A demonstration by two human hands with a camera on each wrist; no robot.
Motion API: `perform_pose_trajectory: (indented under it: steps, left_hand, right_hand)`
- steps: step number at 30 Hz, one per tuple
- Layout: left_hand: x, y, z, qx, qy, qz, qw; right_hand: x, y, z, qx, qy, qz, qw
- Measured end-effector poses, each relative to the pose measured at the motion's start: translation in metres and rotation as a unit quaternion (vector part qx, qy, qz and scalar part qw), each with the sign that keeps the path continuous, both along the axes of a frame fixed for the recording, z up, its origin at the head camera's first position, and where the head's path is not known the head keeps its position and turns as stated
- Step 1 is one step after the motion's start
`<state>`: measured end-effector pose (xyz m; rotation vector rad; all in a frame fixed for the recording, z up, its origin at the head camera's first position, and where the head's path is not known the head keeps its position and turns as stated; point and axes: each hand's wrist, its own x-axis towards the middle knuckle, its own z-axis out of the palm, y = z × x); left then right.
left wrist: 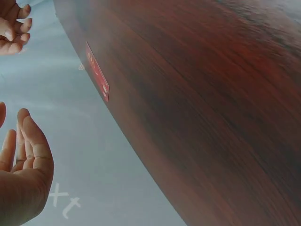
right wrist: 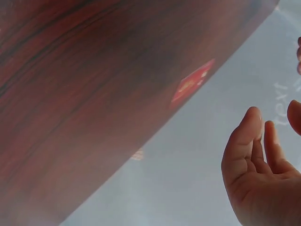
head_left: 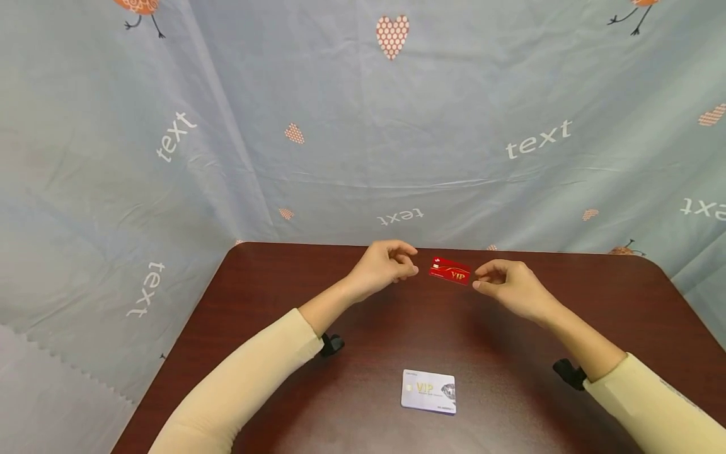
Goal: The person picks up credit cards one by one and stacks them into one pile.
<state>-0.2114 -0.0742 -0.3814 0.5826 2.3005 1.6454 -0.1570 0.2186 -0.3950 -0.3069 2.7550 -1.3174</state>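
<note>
A red VIP card [head_left: 450, 270] lies near the table's far edge, between my two hands in the head view. To its left my left hand [head_left: 388, 261] hovers over the table with loosely bent fingers and nothing in them. My right hand [head_left: 513, 287] is just right of the card, its fingers loosely bent too, holding nothing. The left wrist view shows the left hand [left wrist: 28, 165] apart from the card [left wrist: 98, 73]. In the right wrist view, a gap separates the right hand [right wrist: 258, 174] from the card [right wrist: 193, 82]. Nearer to me lies a silver-white VIP card [head_left: 428, 391], which neither hand touches.
The dark red-brown table [head_left: 295, 277] has rounded far corners. Behind it hangs a grey-blue curtain [head_left: 340, 126] printed with hearts and lettering. Black wrist straps [head_left: 332, 344] show at both cream sleeves [head_left: 249, 372].
</note>
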Motion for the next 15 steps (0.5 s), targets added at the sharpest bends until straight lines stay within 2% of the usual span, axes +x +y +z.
perform_pose_trajectory:
  steps: [8, 15]
  left_hand:
    - [-0.015, 0.016, -0.004, -0.003, -0.016, 0.018, 0.9997]
    - [-0.028, 0.025, -0.013, -0.011, -0.029, 0.031, 0.9991]
  right_hand:
    - [-0.024, 0.003, -0.013, 0.003, -0.014, -0.021, 1.0]
    - [-0.042, 0.004, -0.025, 0.005, -0.047, -0.027, 0.998]
